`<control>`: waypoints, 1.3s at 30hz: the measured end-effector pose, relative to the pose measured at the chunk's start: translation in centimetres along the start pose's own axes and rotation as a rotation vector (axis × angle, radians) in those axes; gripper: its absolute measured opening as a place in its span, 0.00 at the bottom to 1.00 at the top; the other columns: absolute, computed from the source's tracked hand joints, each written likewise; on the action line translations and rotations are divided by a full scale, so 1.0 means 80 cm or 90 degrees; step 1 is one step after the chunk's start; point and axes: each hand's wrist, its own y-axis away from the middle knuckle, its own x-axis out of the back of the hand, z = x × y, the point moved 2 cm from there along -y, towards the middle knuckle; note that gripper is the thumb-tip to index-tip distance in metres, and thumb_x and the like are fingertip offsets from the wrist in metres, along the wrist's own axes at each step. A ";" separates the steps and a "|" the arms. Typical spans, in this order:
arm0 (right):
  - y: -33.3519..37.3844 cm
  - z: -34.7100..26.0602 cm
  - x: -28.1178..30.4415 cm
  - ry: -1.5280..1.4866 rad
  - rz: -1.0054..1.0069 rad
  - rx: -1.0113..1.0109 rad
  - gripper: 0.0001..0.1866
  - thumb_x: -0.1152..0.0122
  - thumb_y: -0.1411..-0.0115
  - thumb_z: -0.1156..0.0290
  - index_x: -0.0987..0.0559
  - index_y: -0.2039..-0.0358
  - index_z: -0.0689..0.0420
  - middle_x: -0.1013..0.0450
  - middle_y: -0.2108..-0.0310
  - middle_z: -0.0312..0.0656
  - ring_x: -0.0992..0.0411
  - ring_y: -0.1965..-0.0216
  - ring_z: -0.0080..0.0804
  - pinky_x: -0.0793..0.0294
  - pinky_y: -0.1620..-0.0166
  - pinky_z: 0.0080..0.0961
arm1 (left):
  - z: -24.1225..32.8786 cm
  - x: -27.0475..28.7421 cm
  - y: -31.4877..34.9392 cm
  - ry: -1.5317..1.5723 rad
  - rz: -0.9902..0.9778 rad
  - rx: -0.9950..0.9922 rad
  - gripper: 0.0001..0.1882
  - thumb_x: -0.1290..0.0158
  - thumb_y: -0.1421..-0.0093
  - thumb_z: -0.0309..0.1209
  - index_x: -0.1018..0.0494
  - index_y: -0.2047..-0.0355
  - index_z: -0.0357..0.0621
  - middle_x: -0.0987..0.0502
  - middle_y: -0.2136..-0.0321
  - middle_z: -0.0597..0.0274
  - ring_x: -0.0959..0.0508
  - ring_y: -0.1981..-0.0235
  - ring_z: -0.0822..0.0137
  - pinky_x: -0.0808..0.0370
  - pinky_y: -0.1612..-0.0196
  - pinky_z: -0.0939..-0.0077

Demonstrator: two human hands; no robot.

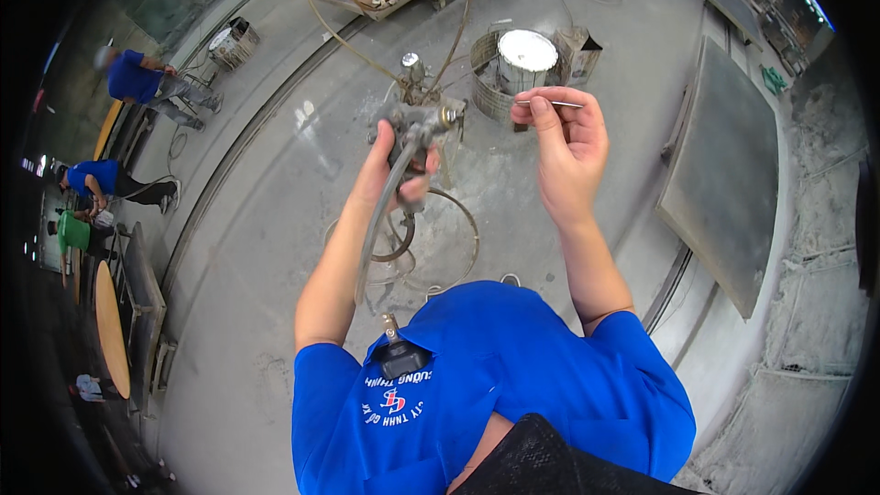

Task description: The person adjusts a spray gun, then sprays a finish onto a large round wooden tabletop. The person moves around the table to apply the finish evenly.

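My left hand (383, 174) is closed around the grip of a spray gun (417, 124), its brass-coloured nozzle end pointing right. From the gun, a grey hose (378, 220) runs down toward my chest. Off to the right and apart from the gun, my right hand (573, 147) pinches a thin metal rod (561, 104) between thumb and fingertips. What the rod belongs to cannot be made out.
Beyond my hands stand a white-topped bucket (528, 51), a metal pump-like device (412, 64) and a wheeled frame (390, 0) hung with hoses. A large dark panel (724, 183) leans at right. Several people work at left, near a bucket (233, 44).
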 end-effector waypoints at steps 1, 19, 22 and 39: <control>0.007 -0.005 -0.001 -0.024 -0.034 0.007 0.07 0.44 0.33 0.77 0.27 0.56 0.63 0.22 0.60 0.44 0.23 0.59 0.28 0.24 0.51 0.27 | -0.008 0.000 0.012 0.033 -0.042 0.003 0.42 0.67 0.36 0.70 0.29 0.54 0.39 0.26 0.70 0.55 0.39 0.89 0.75 0.43 0.84 0.77; 0.033 -0.012 -0.032 -0.085 -0.217 -0.016 0.06 0.47 0.33 0.82 0.26 0.57 0.65 0.23 0.60 0.44 0.23 0.56 0.29 0.22 0.51 0.26 | -0.051 -0.027 0.022 0.256 -0.310 -0.066 0.45 0.67 0.38 0.73 0.29 0.53 0.39 0.25 0.70 0.52 0.39 0.89 0.76 0.44 0.87 0.78; 0.036 -0.014 -0.031 -0.088 -0.219 -0.024 0.06 0.48 0.33 0.82 0.26 0.57 0.64 0.23 0.60 0.44 0.23 0.56 0.29 0.22 0.51 0.26 | -0.052 -0.030 0.025 0.258 -0.315 -0.069 0.45 0.68 0.38 0.73 0.29 0.53 0.38 0.25 0.70 0.52 0.39 0.90 0.76 0.44 0.87 0.78; 0.060 -0.023 -0.032 -0.043 -0.248 0.035 0.07 0.45 0.37 0.86 0.25 0.60 0.64 0.23 0.61 0.44 0.23 0.57 0.29 0.22 0.54 0.25 | -0.073 -0.044 0.049 0.282 -0.299 -0.076 0.46 0.67 0.40 0.75 0.28 0.55 0.40 0.25 0.74 0.54 0.40 0.91 0.77 0.45 0.88 0.79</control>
